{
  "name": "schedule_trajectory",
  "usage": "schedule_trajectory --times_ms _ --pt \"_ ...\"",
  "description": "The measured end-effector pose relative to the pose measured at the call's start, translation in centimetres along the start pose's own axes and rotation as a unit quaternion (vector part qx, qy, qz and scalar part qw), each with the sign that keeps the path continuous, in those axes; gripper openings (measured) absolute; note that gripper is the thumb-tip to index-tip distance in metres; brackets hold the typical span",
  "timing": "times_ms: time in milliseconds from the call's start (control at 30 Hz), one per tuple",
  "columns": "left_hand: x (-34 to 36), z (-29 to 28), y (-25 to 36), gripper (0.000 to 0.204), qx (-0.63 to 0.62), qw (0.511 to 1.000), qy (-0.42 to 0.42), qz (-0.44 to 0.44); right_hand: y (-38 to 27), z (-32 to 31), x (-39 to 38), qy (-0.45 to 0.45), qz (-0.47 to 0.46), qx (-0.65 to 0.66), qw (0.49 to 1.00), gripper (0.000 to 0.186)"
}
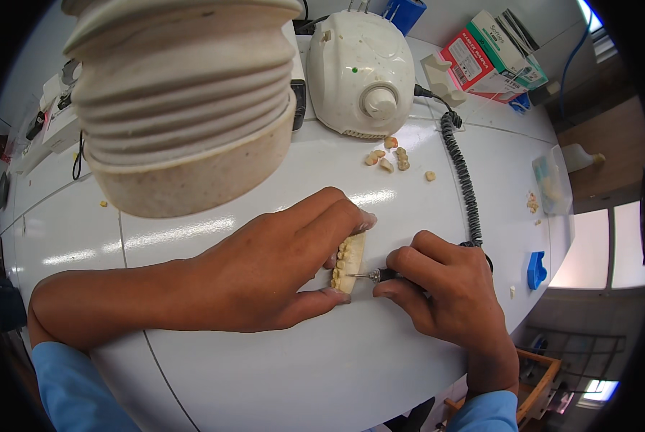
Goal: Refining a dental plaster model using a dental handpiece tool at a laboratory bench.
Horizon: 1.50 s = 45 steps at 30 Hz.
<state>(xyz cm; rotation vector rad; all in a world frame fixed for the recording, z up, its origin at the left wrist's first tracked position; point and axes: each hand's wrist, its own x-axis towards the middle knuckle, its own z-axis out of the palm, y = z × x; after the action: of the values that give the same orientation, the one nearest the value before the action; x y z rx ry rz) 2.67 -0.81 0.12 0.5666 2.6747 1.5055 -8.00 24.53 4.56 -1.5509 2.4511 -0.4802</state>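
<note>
My left hand [279, 263] grips a cream-coloured dental model [348, 263] with a row of teeth, fingers at its far end and thumb at its near end. My right hand [441, 291] is closed on a dark rotary handpiece [386, 275], whose thin metal bur meets the model's side. A coiled black cord [465, 180] runs from behind that hand to a white control unit [351, 72] with a round knob. Several small tooth-like pieces [402, 158] lie on the white worktop [214, 367] beyond the model.
A large ribbed extraction hose [182, 101] hangs at upper left. Cardboard boxes [481, 57] and a blue bottle [405, 11] stand at the back. A small blue object [537, 270] and a translucent container [553, 180] sit near the right edge. A wooden stool [542, 374] is below.
</note>
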Motion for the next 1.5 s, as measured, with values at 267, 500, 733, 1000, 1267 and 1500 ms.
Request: schedule_trajectory --times_ms 267,500,733,1000,1267,1500 --pt "-0.01 -0.01 -0.07 0.075 -0.009 1.0 -0.006 -0.006 -0.15 0.08 0.04 0.004 0.011 -0.004 1.0 0.027" --pt "-0.01 -0.07 0.04 0.074 -0.008 1.0 -0.008 -0.01 -0.2 -0.07 0.0 -0.002 0.019 -0.002 1.0 0.027" --pt "-0.02 -0.08 0.07 0.075 -0.008 1.0 -0.01 -0.012 -0.02 -0.02 -0.01 -0.006 0.007 0.003 1.0 0.026" --pt "-0.04 -0.19 0.18 0.074 0.001 1.0 -0.013 -0.012 -0.11 0.16 0.0 0.011 0.035 0.005 0.999 0.025" --pt "-0.03 -0.14 0.11 0.074 0.004 1.0 -0.01 -0.003 -0.13 -0.14 -0.04 0.005 0.037 0.01 0.999 0.026" --pt "0.0 -0.16 0.1 0.073 0.004 1.0 -0.015 -0.002 -0.16 -0.21 0.01 0.0 0.031 0.009 0.999 0.025"
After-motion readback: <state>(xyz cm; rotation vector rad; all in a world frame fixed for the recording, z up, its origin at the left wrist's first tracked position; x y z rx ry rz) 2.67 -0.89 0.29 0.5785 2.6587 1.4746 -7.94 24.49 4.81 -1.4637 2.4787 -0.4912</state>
